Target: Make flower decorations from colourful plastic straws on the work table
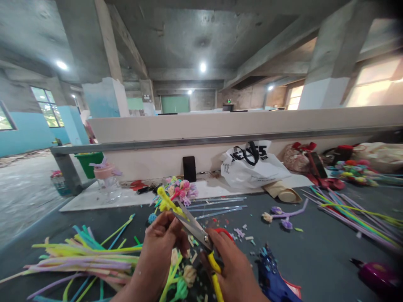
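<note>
Yellow pipe-cleaner piece (166, 202): held upright at frame centre, low, pinched in the closed fingers of the left hand (157, 251); its looped top stands at 12 o'clock from that hand. Scissors (197, 228), red and yellow handles: gripped by the right hand (231, 268), fingers curled shut through the handles, blades slightly parted and touching the yellow piece from 4 o'clock. Pipe-cleaner flowers (182, 285), green stems: lying below the hands at 6 o'clock. Loose pipe-cleaner pile (82, 258): at 9 o'clock. Pastel flower bunch (184, 188): just behind, at 12 o'clock. Blue glue gun (275, 281): at 4 o'clock. White plastic bag (252, 165): at 1 o'clock, by the wall. Long coloured stems (352, 214): at 2 o'clock.
</note>
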Available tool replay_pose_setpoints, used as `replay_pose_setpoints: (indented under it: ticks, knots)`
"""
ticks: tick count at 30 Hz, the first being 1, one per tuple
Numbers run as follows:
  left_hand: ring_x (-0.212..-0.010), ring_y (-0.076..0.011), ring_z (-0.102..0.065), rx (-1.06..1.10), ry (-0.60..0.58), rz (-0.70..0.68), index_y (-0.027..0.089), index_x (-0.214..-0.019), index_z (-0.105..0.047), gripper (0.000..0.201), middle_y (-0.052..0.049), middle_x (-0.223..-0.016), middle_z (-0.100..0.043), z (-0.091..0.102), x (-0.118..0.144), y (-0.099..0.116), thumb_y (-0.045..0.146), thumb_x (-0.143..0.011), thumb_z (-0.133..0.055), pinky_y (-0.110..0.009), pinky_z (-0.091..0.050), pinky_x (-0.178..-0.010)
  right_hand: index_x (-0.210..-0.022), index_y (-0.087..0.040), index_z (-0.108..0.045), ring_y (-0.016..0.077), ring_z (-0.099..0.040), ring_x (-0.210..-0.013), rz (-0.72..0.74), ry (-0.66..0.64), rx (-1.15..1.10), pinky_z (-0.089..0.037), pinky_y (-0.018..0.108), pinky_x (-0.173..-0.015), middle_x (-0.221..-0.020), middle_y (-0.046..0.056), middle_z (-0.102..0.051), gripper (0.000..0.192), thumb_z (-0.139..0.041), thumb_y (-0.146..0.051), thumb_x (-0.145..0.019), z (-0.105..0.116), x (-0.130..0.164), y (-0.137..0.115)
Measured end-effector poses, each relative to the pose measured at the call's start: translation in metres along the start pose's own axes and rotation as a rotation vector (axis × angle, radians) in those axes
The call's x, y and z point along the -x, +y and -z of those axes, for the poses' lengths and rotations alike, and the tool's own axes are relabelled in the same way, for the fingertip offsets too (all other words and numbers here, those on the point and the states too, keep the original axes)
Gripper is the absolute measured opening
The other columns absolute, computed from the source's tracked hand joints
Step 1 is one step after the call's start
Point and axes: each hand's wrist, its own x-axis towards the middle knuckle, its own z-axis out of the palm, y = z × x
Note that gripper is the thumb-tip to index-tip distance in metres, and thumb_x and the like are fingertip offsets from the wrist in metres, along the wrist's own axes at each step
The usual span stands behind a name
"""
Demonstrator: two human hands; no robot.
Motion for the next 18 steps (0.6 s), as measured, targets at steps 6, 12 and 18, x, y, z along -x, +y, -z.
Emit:
replay_pose_setpoints:
  ticks: [6, 12, 18]
  knots:
    - [-0.033, -0.0059, -0.043, 0.04, -0.011, 0.022, 0.016, -0.067, -0.049, 0.024, 0.007, -0.044, -0.048, -0.0004, 0.0014, -0.0003, 0.036, -0.072, -0.061, -0.017, -0.035, -0.033, -0.107, -0.023, -0.05, 0.0189, -0.059, -0.082, 0.039, 0.018, -0.088, -0.047, 0.029, -0.071, -0.091, 0.006, -0.061, 0.029, -0.05, -0.028, -0.078, -0.0026, 0.0013, 0.0011]
    - [-0.034, -0.0066, -0.044, 0.138, -0.001, 0.122, 0.017, -0.068, -0.046, 0.026, 0.009, -0.044, -0.044, -0.0013, 0.001, 0.0025, 0.037, -0.069, -0.064, -0.016, -0.036, -0.031, -0.115, -0.023, -0.046, 0.0184, -0.059, -0.086, 0.06, 0.031, -0.192, -0.048, 0.027, -0.073, -0.099, 0.006, -0.061, 0.038, -0.05, -0.025, -0.078, -0.0033, 0.0008, 0.0021]
    - [-0.035, -0.0073, -0.045, 0.16, -0.013, 0.19, 0.017, -0.064, -0.045, 0.029, 0.008, -0.045, -0.045, -0.0009, -0.0036, 0.002, 0.04, -0.069, -0.062, -0.017, -0.036, -0.031, -0.116, -0.023, -0.045, 0.0189, -0.056, -0.095, 0.004, 0.068, -0.124, -0.047, 0.029, -0.079, -0.105, 0.006, -0.058, 0.036, -0.046, -0.027, -0.081, -0.0015, -0.0025, 0.0052]
